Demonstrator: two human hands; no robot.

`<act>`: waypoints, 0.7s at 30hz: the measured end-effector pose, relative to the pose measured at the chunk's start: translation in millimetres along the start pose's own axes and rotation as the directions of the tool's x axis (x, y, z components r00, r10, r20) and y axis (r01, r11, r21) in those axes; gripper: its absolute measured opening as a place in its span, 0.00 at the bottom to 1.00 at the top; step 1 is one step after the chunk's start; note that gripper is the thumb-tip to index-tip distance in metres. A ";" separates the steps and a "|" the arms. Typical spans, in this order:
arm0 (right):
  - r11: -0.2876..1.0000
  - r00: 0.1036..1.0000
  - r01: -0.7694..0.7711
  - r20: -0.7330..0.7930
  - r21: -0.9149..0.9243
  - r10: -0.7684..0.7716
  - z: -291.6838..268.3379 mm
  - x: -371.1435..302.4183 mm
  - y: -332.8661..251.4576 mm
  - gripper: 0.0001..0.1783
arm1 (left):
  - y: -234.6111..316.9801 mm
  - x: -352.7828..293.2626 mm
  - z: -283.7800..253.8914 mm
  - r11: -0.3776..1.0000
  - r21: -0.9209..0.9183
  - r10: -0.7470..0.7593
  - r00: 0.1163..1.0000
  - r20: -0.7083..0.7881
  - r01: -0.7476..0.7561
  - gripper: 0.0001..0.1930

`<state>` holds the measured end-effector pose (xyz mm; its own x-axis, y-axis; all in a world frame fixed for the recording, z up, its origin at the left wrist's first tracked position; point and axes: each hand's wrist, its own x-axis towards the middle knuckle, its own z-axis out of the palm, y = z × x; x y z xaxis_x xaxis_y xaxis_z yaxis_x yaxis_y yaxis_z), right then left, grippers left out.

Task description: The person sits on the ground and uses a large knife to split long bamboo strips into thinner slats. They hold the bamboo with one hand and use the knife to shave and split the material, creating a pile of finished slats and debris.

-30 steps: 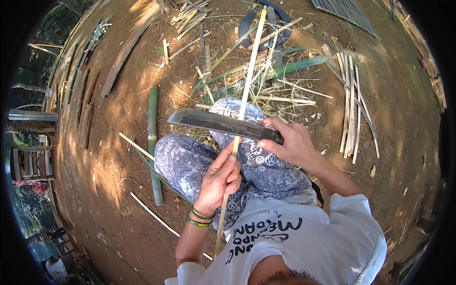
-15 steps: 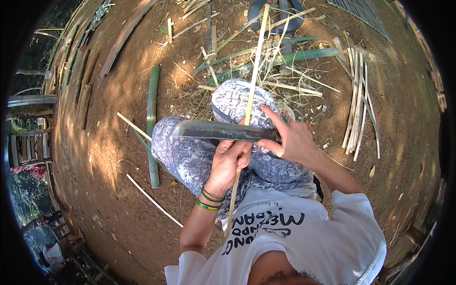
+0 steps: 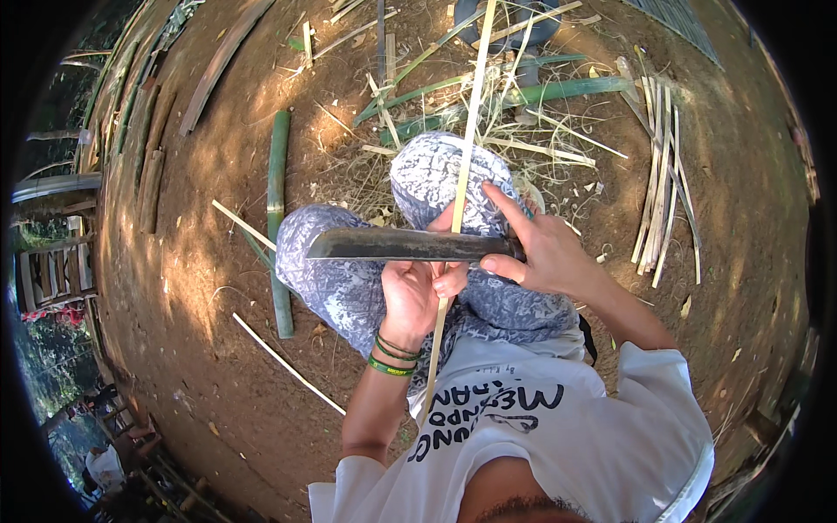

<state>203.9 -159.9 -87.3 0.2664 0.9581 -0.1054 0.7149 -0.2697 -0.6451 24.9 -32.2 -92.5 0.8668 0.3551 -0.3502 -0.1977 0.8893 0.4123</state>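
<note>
Head view shows the left hand (image 3: 410, 295) pinching a pale strip (image 3: 473, 118), seemingly to steady it, while the right hand (image 3: 555, 254) grasps a knife (image 3: 392, 244) crosswise over it.

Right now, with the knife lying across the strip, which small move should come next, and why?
Probably ease the left hand back along the strip, toward the shirt, because parts of it show on both sides of the knife.

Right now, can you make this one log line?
left hand: holds bamboo strip; right hand: holds machete; machete: crosses over strip; green bamboo pole: lies on dirt ground
</note>
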 end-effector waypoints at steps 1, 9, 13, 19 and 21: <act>1.000 1.000 0.003 0.007 0.002 -0.003 -0.5 0.2 -0.6 0.55 | 0.4 -0.1 0.3 1.000 -0.012 -0.002 1.000 -0.006 0.002 0.36; 0.998 0.993 -0.052 -0.110 0.017 0.054 13.0 0.5 2.6 0.52 | -6.3 -8.1 -5.1 0.995 0.065 -0.077 0.996 0.044 0.074 0.42; 0.999 0.996 -0.041 -0.083 0.006 0.041 8.5 -0.5 1.2 0.52 | -10.6 -13.5 -5.3 0.994 0.016 -0.110 0.994 0.008 0.109 0.42; 0.990 0.999 0.002 -0.040 -0.139 -0.008 -1.3 1.8 -9.5 0.53 | -7.7 -3.7 -7.7 1.000 -0.024 -0.013 0.999 0.049 0.014 0.33; 0.994 0.997 -0.006 -0.073 -0.111 -0.003 -5.6 8.0 -8.8 0.52 | -4.3 -4.9 -9.5 1.000 -0.010 -0.019 0.996 0.082 0.020 0.25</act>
<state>203.3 -150.4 -78.2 0.3113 0.9491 -0.0479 0.7810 -0.2842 -0.5561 17.2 -35.1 -100.6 0.9049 0.3133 -0.2882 -0.1850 0.8992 0.3965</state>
